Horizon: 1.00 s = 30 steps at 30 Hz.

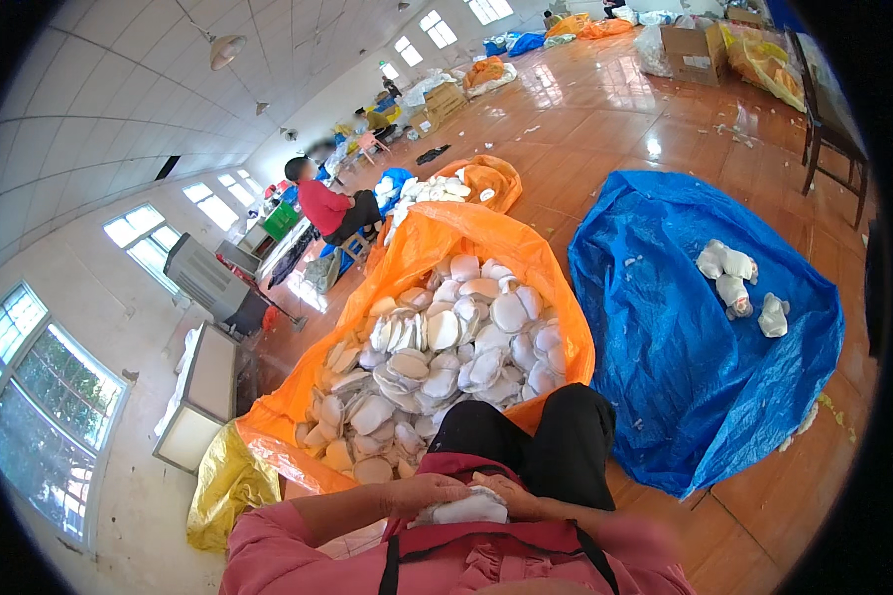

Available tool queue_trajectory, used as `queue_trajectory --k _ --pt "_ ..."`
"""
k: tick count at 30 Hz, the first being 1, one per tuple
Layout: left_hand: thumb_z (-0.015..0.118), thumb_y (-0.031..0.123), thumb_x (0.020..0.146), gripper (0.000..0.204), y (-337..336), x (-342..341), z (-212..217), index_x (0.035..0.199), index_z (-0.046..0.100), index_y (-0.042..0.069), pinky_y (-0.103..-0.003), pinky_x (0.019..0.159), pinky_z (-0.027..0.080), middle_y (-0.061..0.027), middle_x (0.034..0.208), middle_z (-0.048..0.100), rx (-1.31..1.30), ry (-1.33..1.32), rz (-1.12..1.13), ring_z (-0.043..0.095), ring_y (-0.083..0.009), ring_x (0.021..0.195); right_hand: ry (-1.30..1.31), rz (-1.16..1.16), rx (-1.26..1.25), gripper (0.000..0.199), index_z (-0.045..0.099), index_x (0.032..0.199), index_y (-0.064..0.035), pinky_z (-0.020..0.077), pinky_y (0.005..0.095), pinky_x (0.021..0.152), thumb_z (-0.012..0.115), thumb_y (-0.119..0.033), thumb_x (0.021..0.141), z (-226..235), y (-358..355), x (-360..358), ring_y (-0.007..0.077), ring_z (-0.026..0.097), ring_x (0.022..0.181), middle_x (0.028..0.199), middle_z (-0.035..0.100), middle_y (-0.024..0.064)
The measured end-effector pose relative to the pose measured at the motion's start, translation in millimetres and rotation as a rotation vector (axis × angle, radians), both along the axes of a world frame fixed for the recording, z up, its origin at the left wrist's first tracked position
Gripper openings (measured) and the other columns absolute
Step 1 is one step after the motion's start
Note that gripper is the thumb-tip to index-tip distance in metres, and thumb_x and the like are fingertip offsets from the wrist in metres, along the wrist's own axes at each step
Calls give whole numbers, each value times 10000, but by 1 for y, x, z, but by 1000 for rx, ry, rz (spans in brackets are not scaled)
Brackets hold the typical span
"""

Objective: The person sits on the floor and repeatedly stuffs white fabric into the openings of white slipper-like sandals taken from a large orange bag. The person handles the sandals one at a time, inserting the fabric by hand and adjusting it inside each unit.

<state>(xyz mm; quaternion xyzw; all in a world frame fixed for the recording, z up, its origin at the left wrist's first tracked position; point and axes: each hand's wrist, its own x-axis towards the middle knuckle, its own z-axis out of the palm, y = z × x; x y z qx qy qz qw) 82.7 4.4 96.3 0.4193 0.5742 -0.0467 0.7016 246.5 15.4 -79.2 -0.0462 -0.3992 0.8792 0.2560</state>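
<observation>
In my lap, a soft white fabric piece (472, 507) is held between my two hands. My left hand (429, 493) is closed over its upper left side, and my right hand (511, 496) grips its right side. The fingers partly cover it, so its full shape is hidden. Just past my knees, a large orange sack (437, 223) lies spread wide with many rounded, flat white fabric pieces (407, 367) heaped in it. To the right, several small white stuffed pieces (729, 273) rest on a blue sheet (655, 327).
A yellow sack (228, 491) slumps at the left by a white cabinet (198, 402). Farther off, a person in red (325, 208) sits beside another heap of white pieces (437, 188). A wooden chair (829, 134) stands at right; a cardboard box (693, 55) and sacks lie at the back.
</observation>
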Motion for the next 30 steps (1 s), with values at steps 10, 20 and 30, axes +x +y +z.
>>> queue_trajectory --k 10,20,30 --pt "729 277 850 583 -19 -69 -30 1310 480 19 -221 780 489 -2 1088 608 -186 -452 264 587 -71 920 -144 224 231 459 561 1246 -56 438 227 733 527 -396 940 18 17 -5 87 544 868 1025 596 -13" --pt "773 95 754 546 -25 -92 -51 1213 482 47 -253 951 421 -22 1113 564 -121 -626 245 528 -112 1058 -109 500 -110 925 398 1422 -5 442 275 975 861 -258 662 3 30 -13 142 556 1130 1263 586 58" --pt "730 217 852 406 -19 -88 -70 1165 541 41 -250 880 439 -18 1047 603 154 -380 287 551 -103 981 -484 134 144 430 602 1178 -62 496 258 779 637 33 761 42 32 -31 122 606 892 997 652 19"
